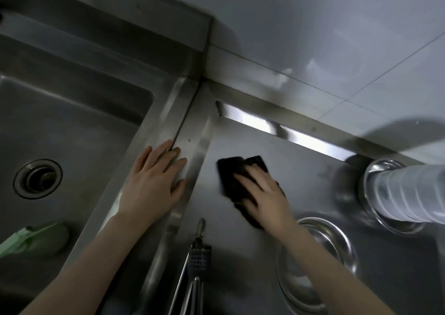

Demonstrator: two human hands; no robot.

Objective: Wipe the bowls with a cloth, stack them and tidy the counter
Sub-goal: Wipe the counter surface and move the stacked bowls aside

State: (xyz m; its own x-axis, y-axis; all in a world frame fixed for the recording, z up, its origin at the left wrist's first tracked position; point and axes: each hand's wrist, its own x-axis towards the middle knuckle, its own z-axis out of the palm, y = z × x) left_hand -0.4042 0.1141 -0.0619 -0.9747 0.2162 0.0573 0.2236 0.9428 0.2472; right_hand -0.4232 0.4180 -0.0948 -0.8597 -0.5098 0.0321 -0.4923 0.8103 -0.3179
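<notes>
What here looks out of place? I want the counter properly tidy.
The tongs lie loose on the counter by the near edge, and a green item lies in the sink. The white bowls are stacked.

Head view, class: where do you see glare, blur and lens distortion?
Head view: dim overall; glare streaks the counter's back ledge; the cloth under the right hand is blurred; wide-angle stretch tilts the stacked bowls toward the right edge.
</notes>
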